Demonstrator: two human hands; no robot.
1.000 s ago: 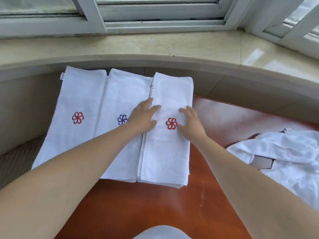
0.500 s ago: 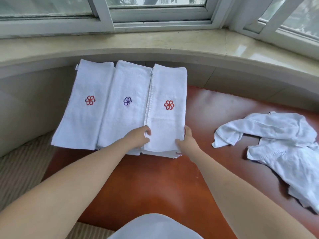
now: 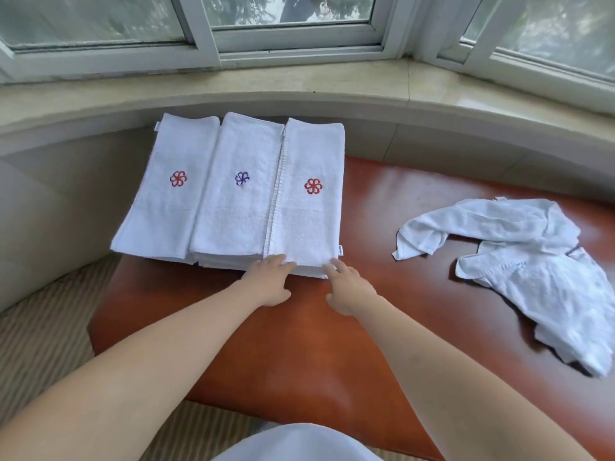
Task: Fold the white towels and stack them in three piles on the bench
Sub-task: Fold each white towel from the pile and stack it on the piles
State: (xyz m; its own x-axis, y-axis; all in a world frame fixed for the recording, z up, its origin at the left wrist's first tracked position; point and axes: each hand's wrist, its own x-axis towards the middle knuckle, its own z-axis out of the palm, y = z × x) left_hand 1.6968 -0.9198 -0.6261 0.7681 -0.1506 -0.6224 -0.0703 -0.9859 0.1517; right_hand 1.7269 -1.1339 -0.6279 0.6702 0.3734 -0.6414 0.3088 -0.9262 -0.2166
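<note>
While both hands reach to the near end of the right pile (image 3: 307, 207), neither grip grasps anything: the left hand (image 3: 269, 282) lies with fingers relaxed and extended, fingertips touching the pile's near edge, and the right hand (image 3: 346, 287) is spread loosely, its fingertips (image 3: 331, 266) at the pile's near right corner. Three piles of folded white towels sit side by side, touching, at the far left of the red-brown counter (image 3: 366, 344): the left pile (image 3: 166, 201) and right pile show red flower emblems, the middle pile (image 3: 238, 201) a purple one. Crumpled unfolded towels (image 3: 532, 271) lie well apart at the right; their number cannot be told.
</note>
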